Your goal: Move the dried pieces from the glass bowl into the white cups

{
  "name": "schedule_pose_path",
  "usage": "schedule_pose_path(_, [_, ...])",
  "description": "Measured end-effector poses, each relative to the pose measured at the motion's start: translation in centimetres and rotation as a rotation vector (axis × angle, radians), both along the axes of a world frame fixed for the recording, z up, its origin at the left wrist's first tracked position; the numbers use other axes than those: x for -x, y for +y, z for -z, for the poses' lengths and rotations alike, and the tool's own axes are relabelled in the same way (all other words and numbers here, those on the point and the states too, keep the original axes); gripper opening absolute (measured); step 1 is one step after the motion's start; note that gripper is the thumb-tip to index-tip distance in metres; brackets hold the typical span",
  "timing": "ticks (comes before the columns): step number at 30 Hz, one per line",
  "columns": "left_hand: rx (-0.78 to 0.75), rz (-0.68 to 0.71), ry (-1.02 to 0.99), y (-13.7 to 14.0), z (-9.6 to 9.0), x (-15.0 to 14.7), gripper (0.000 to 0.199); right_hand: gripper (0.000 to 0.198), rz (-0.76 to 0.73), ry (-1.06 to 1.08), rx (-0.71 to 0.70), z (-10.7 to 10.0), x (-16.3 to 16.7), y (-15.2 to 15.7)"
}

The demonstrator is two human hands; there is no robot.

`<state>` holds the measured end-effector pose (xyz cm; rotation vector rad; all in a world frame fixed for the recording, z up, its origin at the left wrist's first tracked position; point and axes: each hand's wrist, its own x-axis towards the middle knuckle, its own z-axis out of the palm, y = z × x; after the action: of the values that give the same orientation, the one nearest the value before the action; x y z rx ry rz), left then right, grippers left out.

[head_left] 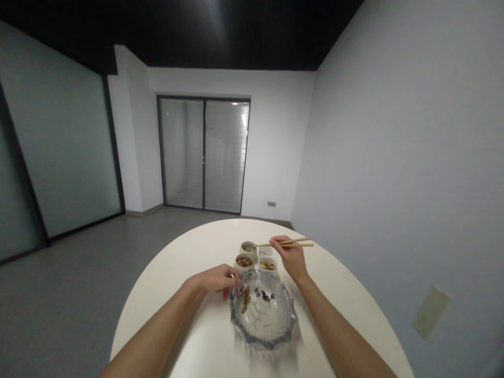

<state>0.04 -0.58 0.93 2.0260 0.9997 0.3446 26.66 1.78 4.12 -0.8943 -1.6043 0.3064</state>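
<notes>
The slim, pale wooden chopsticks (303, 244) lie nearly level across the view above the far side of the table, their long axis running left to right. The tips point left, at the mouth of the far round, greenish-beige pot (248, 255); the thicker ends stick out to the right, slightly spread. The right hand (289, 253) has its fingers closed around them partway along; the tips are too small to tell whether they pinch anything. The left hand (218, 278) is loosely curled, thumb and fingers near each other at the left rim of the scalloped clear glass bowl (263, 342); whether it grips that rim cannot be told.

The round white table (177, 262) extends from the pots to its curved far edge and widely to the left; beyond its right edge stands a pale grey wall (394, 157).

A near beige pot (244, 261) of brown pieces and a white square dish (268, 264) of tan pieces stand between the far containers and the bowl. A second white dish (265, 251) sits just below the chopsticks. Inside the bowl lie dark beans (265, 296) and elongated brown pieces (244, 299).
</notes>
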Motion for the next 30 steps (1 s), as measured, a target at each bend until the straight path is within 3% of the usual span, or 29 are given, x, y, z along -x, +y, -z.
schedule_pose_path(11, [0.001,-0.001,0.013,0.0,0.0,-0.1,0.037,0.028,0.000,-0.054,0.063,1.5,-0.2,-0.2])
schedule_pose_path(22, [0.000,-0.010,0.014,0.2,0.3,-0.1,0.039,0.037,0.012,0.039,0.097,0.6,-2.5,-2.1])
schedule_pose_path(27, [0.001,0.001,-0.007,0.3,0.4,-0.1,0.039,0.030,-0.143,-0.071,0.267,-0.6,-4.0,-4.4])
schedule_pose_path(30, [0.009,-0.005,-0.011,0.2,0.3,-0.1,0.040,0.026,-0.163,-0.193,0.285,-1.6,-4.3,-5.8])
